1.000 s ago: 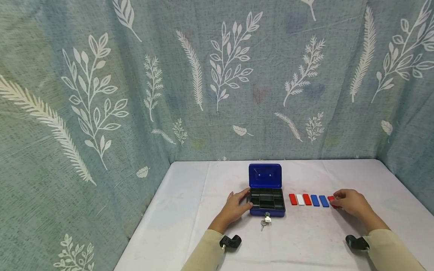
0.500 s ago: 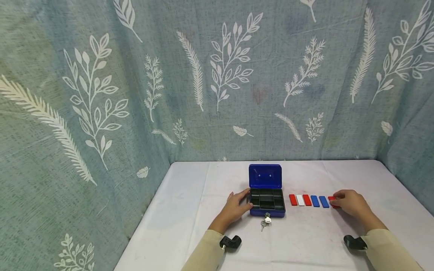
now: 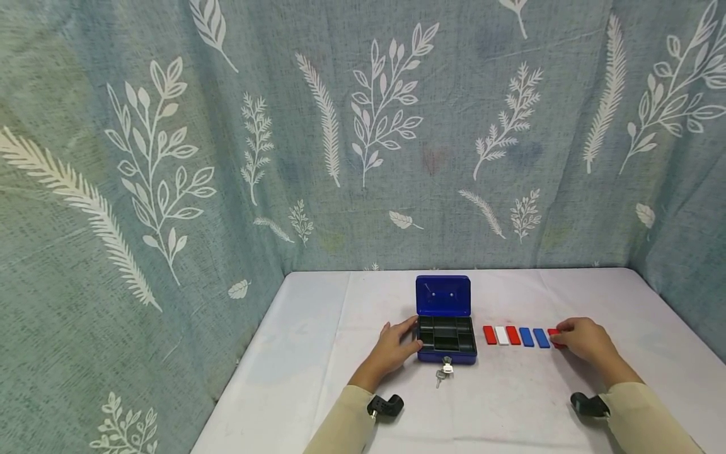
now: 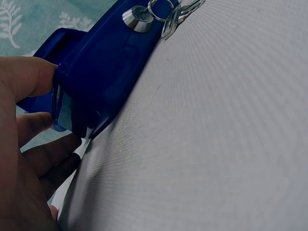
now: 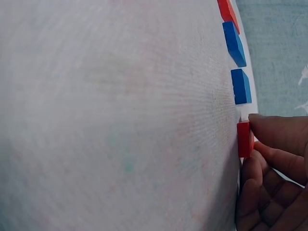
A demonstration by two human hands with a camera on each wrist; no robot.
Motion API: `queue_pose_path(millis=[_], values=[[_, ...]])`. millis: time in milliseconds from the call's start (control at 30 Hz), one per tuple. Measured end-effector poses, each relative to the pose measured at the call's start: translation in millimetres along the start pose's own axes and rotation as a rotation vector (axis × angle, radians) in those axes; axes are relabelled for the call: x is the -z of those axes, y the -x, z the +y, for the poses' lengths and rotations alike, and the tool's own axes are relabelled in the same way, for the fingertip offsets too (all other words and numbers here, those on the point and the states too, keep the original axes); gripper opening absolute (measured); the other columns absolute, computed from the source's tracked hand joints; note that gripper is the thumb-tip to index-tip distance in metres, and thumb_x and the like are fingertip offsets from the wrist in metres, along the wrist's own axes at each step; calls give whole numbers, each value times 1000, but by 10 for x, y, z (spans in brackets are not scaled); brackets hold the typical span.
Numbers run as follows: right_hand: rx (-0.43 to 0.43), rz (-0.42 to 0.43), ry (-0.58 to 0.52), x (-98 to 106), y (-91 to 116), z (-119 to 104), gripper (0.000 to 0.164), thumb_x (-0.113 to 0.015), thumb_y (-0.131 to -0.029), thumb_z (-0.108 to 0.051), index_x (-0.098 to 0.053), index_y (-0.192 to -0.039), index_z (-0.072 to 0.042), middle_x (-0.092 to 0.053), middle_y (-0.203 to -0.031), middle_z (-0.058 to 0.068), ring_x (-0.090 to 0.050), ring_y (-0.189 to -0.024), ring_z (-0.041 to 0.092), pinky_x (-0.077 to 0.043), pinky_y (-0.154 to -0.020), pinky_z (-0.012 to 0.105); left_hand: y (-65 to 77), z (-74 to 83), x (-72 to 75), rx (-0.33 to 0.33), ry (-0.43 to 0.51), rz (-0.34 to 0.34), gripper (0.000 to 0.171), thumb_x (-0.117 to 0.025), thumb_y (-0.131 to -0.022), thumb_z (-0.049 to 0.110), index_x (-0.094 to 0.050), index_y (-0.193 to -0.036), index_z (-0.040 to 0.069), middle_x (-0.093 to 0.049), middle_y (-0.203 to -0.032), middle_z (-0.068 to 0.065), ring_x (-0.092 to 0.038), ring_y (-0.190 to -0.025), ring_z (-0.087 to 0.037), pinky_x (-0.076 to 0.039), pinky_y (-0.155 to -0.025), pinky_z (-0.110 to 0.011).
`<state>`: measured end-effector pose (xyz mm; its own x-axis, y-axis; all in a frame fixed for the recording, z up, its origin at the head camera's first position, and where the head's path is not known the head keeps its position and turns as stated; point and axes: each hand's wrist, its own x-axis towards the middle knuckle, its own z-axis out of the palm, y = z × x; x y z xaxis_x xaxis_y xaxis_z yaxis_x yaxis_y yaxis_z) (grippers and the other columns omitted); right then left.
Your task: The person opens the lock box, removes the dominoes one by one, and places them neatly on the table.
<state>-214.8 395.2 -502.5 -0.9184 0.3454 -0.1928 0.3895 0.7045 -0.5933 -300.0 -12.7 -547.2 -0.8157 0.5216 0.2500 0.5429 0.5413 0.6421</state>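
A dark blue cash box [image 3: 447, 357] stands on the table with its lid [image 3: 443, 295] raised and a black compartment tray [image 3: 446, 343] inside. My left hand [image 3: 391, 347] rests against the box's left side, thumb at the near top edge and fingers spread along the wall. At the right end of a row of flat blocks, my right hand [image 3: 587, 340] pinches a red block [image 5: 244, 138] between thumb and fingers, low at the table. To its left lie two blue blocks [image 3: 541, 338], a red one [image 3: 513, 335], a white one [image 3: 501, 335] and another red one [image 3: 490, 335].
Keys [image 3: 440, 377] on a ring hang from the lock [image 4: 137, 19] at the box's front. A white cloth covers the table [image 3: 317, 353]. Behind it and to the sides hangs a leaf-patterned curtain [image 3: 431, 208].
My right wrist and sleeve have shifted slightly left, while the fingers stay at the red block. The left hand and the cash box have not moved.
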Motion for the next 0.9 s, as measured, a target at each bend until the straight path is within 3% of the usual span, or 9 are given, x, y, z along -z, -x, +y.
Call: queue_pose_path(millis=[133,433,700,767,900], values=[[-4,-5,-5,-17,-5,17,41,-69,-87,-14,-57,-113,15,-59,-101,27,-52,-90,39,-46,-80,54,-2,-16,-16,-23,-1,10,61,-62,-89,33,-49,-144,12,-58,-135,-5,-48,-129,-25,-14,-114,-56],[-7,-5,0,31,-25,58,49,-62,-94,-23,-51,-122,16,-54,-110,33,-51,-98,44,-47,-85,57,-35,-4,-16,1,3,-7,61,-62,-90,36,-47,-146,15,-56,-138,-2,-46,-132,-21,-12,-116,-53],[6,-7,-34,24,68,41,48,-58,-95,-21,-50,-123,16,-54,-112,33,-51,-97,42,-47,-85,57,-31,-61,8,-4,-13,-11,62,-62,-90,38,-47,-146,15,-56,-137,-2,-45,-132,-21,-13,-115,-54],[8,-5,-48,17,89,40,47,-58,-95,-21,-49,-124,15,-55,-110,31,-52,-96,40,-49,-81,54,-40,-67,52,-13,-11,-22,62,-62,-91,38,-47,-146,14,-56,-137,-3,-45,-132,-21,-14,-115,-55],[16,7,-71,11,126,65,47,-59,-95,-21,-49,-126,13,-57,-109,29,-54,-90,36,-53,-67,37,-52,-87,182,-18,14,-61,63,-62,-92,38,-44,-147,14,-55,-138,-4,-44,-133,-22,-24,-114,-49]])
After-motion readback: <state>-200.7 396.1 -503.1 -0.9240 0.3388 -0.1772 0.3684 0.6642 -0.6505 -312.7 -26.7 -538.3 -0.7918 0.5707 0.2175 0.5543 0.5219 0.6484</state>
